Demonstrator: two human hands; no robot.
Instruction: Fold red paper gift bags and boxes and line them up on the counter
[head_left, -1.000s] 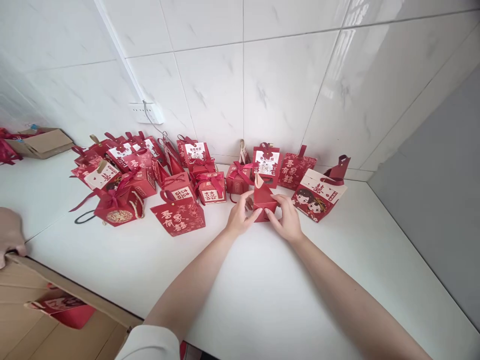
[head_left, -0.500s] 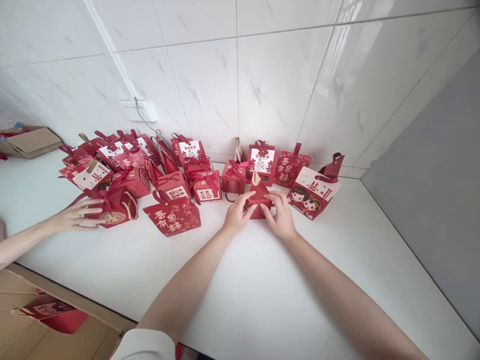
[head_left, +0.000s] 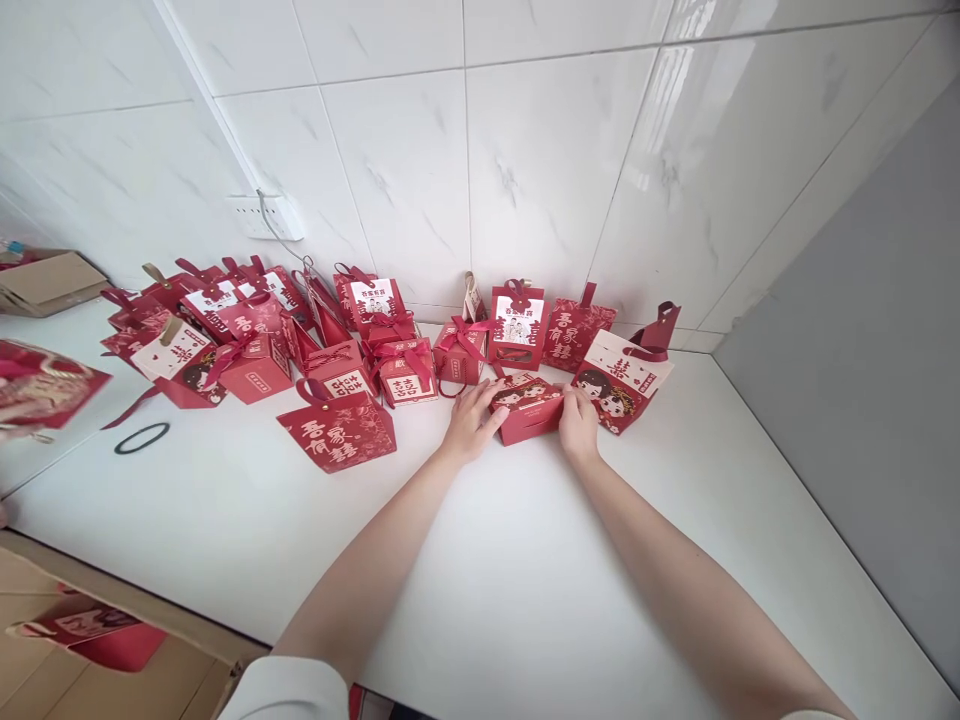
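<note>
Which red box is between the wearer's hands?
The low red box, left hand and right hand at its sides; the cream-topped box stands just right of it, others farther left or behind.

1. Boxes [head_left: 255, 372] line the tabletop's [head_left: 480, 570] back edge.
2. The held box [head_left: 531, 424] sits between left grip [head_left: 466, 425] and right grip [head_left: 580, 425], toward the back right corner.
3. Carton [head_left: 187, 628] beyond the front edge, left; bag [head_left: 124, 641] inside.

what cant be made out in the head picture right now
All in the head view:
Back and underside of the red box between left hand and right hand: hidden by the box itself.
Its front lettering: too small.
Co-worker's hand: cut off by the left edge, blurred.
Cardboard carton: cut off by left and bottom edges.
</note>
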